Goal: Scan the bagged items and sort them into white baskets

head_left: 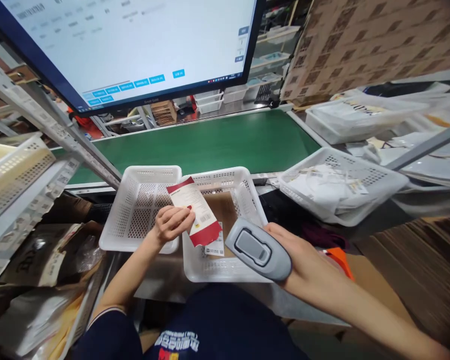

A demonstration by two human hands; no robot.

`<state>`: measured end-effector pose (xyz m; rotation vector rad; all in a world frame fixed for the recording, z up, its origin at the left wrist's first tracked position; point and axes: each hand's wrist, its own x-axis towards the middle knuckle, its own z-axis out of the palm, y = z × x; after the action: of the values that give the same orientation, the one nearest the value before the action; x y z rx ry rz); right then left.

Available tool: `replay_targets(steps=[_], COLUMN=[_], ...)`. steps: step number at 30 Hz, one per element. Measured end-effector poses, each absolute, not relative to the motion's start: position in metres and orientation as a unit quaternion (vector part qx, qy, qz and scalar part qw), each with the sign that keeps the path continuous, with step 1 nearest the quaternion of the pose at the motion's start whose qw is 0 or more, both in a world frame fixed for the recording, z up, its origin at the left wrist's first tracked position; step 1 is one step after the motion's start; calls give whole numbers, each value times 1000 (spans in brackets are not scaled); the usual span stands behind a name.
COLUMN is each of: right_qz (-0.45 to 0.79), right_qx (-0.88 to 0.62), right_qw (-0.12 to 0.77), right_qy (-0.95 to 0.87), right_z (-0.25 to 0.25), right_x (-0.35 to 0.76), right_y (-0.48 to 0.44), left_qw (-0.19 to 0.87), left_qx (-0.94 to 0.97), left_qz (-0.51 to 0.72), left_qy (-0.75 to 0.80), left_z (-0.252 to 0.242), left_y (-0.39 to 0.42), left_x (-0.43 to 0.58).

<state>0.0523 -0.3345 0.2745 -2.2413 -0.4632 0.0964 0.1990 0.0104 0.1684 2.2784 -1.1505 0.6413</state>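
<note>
My left hand (174, 222) is closed on the edge of a flat red-and-white printed packet (195, 205), with a barcode on its near part. It is held tilted above a white perforated basket (225, 275). Inside that basket lie a brown cardboard piece (227, 202) and a white printed slip (215, 245), partly covered by the packet. My right hand (285, 240) grips a grey handheld barcode scanner (260, 250), its head pointing left at the packet. Most of the right fingers are hidden beneath the scanner.
A second white basket (114, 230) stands to the left. Behind both runs a green conveyor belt (217, 135), under a large monitor (153, 45). To the right, another basket (345, 215) holds white papers. Stacked cardboard (423, 270) and a metal post (56, 120) flank the bench.
</note>
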Motion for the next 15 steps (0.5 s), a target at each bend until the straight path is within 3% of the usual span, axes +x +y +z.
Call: replay_targets(steps=[4, 6, 10, 15], right_qz=[72, 91, 130, 159], right_qx=[-894, -892, -889, -873], right_qw=[405, 406, 407, 439], right_qy=[-180, -178, -162, -141], right_z=[281, 280, 273, 269], right_x=[57, 59, 59, 48], right_y=[-334, -332, -330, -345], left_qw=[281, 233, 78, 73], left_qx=[834, 802, 650, 647], left_qz=[159, 231, 503, 530], left_qy=[-447, -499, -565, -544], left_z=[177, 185, 197, 198], left_y=[13, 8, -9, -15], left_x=[195, 193, 187, 170])
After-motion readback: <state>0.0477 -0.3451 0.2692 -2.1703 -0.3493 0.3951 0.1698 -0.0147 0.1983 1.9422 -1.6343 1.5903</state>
